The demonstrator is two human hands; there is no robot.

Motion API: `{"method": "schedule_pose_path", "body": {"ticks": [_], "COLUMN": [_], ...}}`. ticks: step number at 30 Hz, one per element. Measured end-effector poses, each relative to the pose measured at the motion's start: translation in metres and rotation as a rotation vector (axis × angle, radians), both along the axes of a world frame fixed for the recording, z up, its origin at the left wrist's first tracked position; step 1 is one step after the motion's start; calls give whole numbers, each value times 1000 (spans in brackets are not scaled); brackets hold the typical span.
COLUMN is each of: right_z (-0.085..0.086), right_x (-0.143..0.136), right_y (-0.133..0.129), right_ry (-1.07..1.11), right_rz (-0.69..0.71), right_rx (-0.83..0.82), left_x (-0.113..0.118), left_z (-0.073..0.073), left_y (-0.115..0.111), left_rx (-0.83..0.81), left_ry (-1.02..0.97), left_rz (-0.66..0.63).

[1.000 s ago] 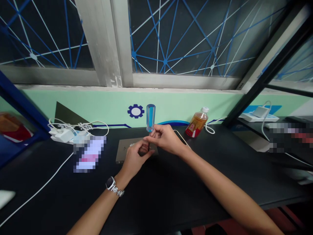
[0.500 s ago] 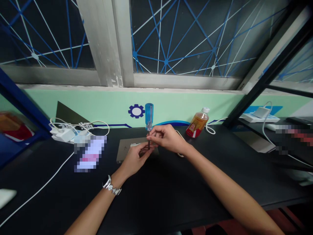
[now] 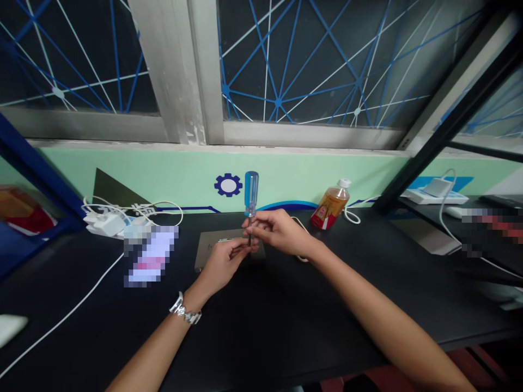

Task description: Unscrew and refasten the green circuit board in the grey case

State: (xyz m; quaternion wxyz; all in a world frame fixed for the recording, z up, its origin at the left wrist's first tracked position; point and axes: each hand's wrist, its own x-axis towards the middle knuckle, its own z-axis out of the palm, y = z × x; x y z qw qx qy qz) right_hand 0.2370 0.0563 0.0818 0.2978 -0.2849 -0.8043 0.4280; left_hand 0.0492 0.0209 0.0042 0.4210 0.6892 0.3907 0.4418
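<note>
A screwdriver (image 3: 251, 190) with a clear blue handle stands upright, its handle at the top and its metal shaft pointing down. The fingers of my right hand (image 3: 275, 231) pinch the shaft just below the handle. Lower down, the closed fingertips of my left hand (image 3: 224, 264) meet around the shaft's lower end; whether they hold anything small there is hidden. Behind and beneath my hands a flat grey-brown box (image 3: 206, 247) lies on the black table (image 3: 265, 337). A silver watch or bracelet is on my left wrist.
A bottle (image 3: 330, 206) with a white cap leans at the back right. On the left are a blurred phone-like item (image 3: 154, 258), a power strip with white plugs (image 3: 108, 224) and a white cable (image 3: 73, 310). A dark shelf frame (image 3: 433, 130) rises at the right.
The screwdriver has shifted slightly right and stands a little straighter. My left fingers have drawn closer together around the shaft's lower end.
</note>
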Motion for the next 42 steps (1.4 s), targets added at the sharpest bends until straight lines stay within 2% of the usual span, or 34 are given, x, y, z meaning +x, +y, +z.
{"method": "schedule_pose_path", "body": {"ticks": [5, 9, 13, 16, 22, 26, 30, 35, 38, 42], "right_z": [-3, 1, 2, 0, -6, -20, -40, -58, -59, -58], "right_x": [-2, -3, -1, 3, 13, 25, 49, 79, 82, 77], "right_y": [0, -1, 2, 5, 8, -4, -17, -18, -17, -19], "right_ry": [55, 113, 206, 273, 346, 414, 534, 673, 724, 696], "right_rz": [-84, -156, -240, -316, -381, -445, -524, -638, -639, -591], "right_rx": [69, 86, 108, 105, 44, -5, -96, -231, -315, -363], "left_x": [0, -2, -11, -20, -25, -22, -22, -29, -38, -47], "left_z": [-4, -4, 3, 6, 3, 1, 1, 6, 9, 9], "left_y": [0, 1, 1, -1, -1, -1, -8, -16, -2, 24], "left_rx": [-2, 60, 267, 425, 548, 568, 564, 539, 512, 460], "left_ry": [-14, 46, 284, 505, 771, 835, 870, 871, 910, 1071], "left_rz": [10, 48, 77, 10, -61, -63, -46, -37, -20, -31]}}
